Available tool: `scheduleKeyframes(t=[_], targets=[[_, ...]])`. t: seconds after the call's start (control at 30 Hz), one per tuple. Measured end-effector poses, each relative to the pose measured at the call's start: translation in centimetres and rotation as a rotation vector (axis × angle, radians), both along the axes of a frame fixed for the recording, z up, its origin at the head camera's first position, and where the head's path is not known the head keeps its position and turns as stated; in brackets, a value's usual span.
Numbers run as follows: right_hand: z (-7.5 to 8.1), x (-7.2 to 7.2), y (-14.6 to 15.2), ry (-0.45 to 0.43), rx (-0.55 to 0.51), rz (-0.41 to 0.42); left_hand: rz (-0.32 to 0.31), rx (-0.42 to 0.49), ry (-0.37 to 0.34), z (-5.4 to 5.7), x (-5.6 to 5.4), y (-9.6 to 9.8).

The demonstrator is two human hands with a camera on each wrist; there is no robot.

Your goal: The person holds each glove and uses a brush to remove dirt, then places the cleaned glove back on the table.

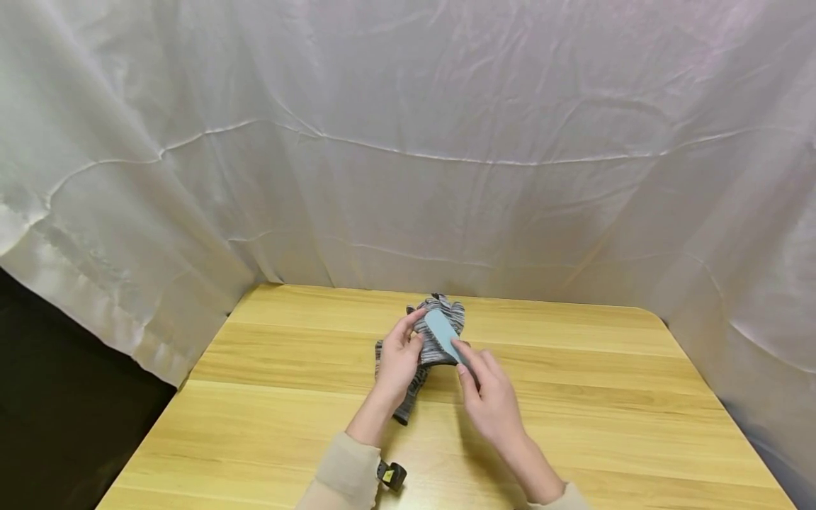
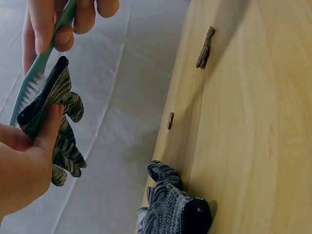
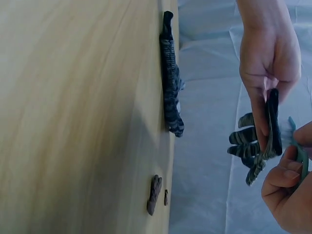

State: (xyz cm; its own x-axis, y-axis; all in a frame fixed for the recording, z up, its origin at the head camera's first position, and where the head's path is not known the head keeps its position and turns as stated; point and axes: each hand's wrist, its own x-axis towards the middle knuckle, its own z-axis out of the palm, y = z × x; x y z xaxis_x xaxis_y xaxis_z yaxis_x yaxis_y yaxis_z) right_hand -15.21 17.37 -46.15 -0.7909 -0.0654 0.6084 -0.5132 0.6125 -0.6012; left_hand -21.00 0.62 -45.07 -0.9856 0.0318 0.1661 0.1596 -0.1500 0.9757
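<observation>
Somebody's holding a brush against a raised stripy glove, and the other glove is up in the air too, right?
No, the other glove is lying on the table, not in the air, as the left wrist view shows. The brush held against the raised stripy glove is right.

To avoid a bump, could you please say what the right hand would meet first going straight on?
Probably the grey-and-black knitted glove in the left hand, beyond the teal bristled brush that the right hand holds; depth is unclear.
</observation>
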Motion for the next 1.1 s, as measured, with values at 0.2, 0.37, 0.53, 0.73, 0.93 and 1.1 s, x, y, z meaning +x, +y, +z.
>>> scheduleKeyframes(t=[0.2,0.37,0.53,0.73,0.93,1.1], targets=[[-0.2,0.2,-0.3,-0.037,0.016,0.01,-0.006,0.005,-0.016,-0.1,0.0,0.1],[-0.2,0.2,-0.3,-0.035,0.024,0.017,-0.008,0.018,-0.024,-0.1,-0.1,0.0],[-0.2,0.1,-0.2,-0.022,0.034,0.002,-0.007,0.038,-0.021,0.1,0.0,-0.1],[-0.1,0.1,-0.2,0.011,0.05,-0.017,0.016,0.056,-0.006,0.4,0.1,-0.3],[0.0,-0.2,0.0,0.015,0.048,-0.023,0.025,0.085,-0.005,0.5,-0.1,-0.5],[0.3,-0.4,0.7,0.019,0.029,-0.042,0.048,0.125,0.007,0.6,-0.3,-1.0]])
